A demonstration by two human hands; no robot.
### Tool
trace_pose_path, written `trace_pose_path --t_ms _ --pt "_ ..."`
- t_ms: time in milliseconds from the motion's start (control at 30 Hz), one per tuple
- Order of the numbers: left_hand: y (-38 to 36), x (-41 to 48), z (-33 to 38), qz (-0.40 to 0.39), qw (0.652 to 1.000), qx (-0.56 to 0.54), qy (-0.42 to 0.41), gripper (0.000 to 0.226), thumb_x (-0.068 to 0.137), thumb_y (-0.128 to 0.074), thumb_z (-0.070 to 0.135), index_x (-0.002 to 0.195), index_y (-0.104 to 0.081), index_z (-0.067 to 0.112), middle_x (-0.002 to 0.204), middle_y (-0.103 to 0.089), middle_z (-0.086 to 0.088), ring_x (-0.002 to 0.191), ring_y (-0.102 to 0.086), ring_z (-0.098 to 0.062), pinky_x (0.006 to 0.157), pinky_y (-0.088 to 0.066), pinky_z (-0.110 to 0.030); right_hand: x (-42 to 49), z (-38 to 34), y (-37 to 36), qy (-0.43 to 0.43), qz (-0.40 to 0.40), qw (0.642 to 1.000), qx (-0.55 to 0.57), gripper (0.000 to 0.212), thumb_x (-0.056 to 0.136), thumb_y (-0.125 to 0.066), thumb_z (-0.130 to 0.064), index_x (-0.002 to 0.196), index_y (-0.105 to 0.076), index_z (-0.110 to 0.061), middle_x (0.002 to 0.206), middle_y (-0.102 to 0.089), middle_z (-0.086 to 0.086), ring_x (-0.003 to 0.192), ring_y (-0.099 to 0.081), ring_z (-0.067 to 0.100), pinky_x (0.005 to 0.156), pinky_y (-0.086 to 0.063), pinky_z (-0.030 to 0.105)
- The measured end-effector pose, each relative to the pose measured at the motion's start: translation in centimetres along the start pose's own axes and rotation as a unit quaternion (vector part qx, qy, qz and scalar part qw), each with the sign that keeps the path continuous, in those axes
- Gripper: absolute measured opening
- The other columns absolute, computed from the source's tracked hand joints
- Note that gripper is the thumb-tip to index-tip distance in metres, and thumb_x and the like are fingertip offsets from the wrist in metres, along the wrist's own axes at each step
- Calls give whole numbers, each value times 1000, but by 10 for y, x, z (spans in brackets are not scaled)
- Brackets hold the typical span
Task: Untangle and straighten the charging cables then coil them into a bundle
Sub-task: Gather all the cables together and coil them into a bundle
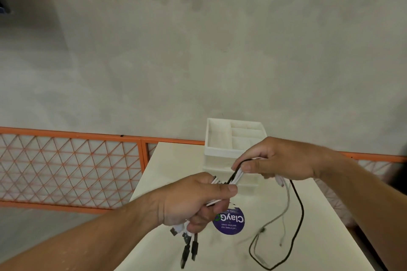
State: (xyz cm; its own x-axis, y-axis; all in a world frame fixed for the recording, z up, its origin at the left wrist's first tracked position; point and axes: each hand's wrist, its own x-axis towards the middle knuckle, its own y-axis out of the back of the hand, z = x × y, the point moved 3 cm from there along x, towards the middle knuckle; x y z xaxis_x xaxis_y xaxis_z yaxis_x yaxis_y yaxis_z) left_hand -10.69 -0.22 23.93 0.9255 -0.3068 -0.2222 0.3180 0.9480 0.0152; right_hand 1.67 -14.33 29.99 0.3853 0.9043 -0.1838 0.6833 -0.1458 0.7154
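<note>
You have two hands [193, 200] on several cables [296, 207], one white organizer box [220, 149], one purple sticker [231, 223], one surface [171, 165].

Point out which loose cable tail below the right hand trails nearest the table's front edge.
The black cable: its loop runs lower than the pale grey cables.

L hand [193, 200] fisted, thumb pressed over fingers — R hand [277, 160] higher, pinching w/ thumb + fingertips, forearms bare, both raised.

Grey wall [198, 50], orange lattice railing [70, 167]
</note>
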Motion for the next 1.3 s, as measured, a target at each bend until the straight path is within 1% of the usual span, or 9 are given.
trace_pose_path --t_ms 100,267,400,500,600,800,1033,1167,1300 --pt "-8 -1 6 -83 993 -60 -60 49 83 -67 47 51 -49 16 40 -31 5 31 -28 -9 39 -34 -15 -3 8 -11 34 -26 986 162 31 85 -64 -45 110 -73 -29 75 -44 11 68 -43 19 66 -47 26" --pt "-14 5 14 -157 966 -175 -108 46 87 -66 38 51 -51 14 39 -41 3 30 -40 -8 42 -41 -19 5 19 -37 97 -15 933 347 43 80 -72 -47 108 -73 -15 67 -33 15 63 -27 26 61 -44 27" --pt "8 14 17 31 998 -16 -46 48 94 -56 37 53 -48 13 53 -51 -8 47 -53 -21 56 -48 -26 8 30 -34 23 106 938 328 27 90 -59 -36 92 -73 -13 58 -28 -5 52 -27 11 54 -38 25" --pt "25 23 5 178 954 231 70 50 94 -47 55 64 -51 15 56 -54 -4 52 -53 -18 66 -46 -31 13 41 -35 -40 163 969 182 29 99 -51 -35 80 -73 -28 59 -35 -6 57 -34 15 58 -37 32" --pt "24 31 -5 227 943 232 79 51 93 -44 58 68 -48 14 53 -46 1 44 -43 -16 57 -42 -28 14 41 -36 -54 172 976 126 33 99 -48 -41 76 -71 -36 63 -38 -2 60 -38 20 55 -36 32" --pt "10 25 6 115 993 34 6 53 94 -59 28 46 -40 22 47 -27 1 39 -18 -12 42 -16 -18 11 32 -36 -1 177 957 231 38 87 -49 -52 97 -76 -26 61 -31 1 60 -27 22 57 -30 33" --pt "13 15 12 30 998 -12 -60 43 86 -61 21 46 -45 20 42 -29 4 34 -22 -10 42 -17 -17 15 22 -59 22 121 924 362 44 89 -48 -49 97 -72 -14 58 -36 2 48 -29 12 50 -32 26" --pt "19 13 21 162 979 54 -112 47 92 -61 33 56 -42 10 46 -31 -1 38 -27 -15 41 -28 -21 18 19 -59 9 165 909 383 38 96 -47 -43 83 -67 -14 60 -33 2 49 -24 13 49 -27 26" --pt "27 18 20 349 904 180 -171 50 85 -56 54 62 -40 12 52 -32 2 47 -31 -14 48 -30 -26 23 19 -62 -19 207 896 392 35 100 -44 -42 83 -55 -13 59 -32 0 51 -21 14 48 -24 27"
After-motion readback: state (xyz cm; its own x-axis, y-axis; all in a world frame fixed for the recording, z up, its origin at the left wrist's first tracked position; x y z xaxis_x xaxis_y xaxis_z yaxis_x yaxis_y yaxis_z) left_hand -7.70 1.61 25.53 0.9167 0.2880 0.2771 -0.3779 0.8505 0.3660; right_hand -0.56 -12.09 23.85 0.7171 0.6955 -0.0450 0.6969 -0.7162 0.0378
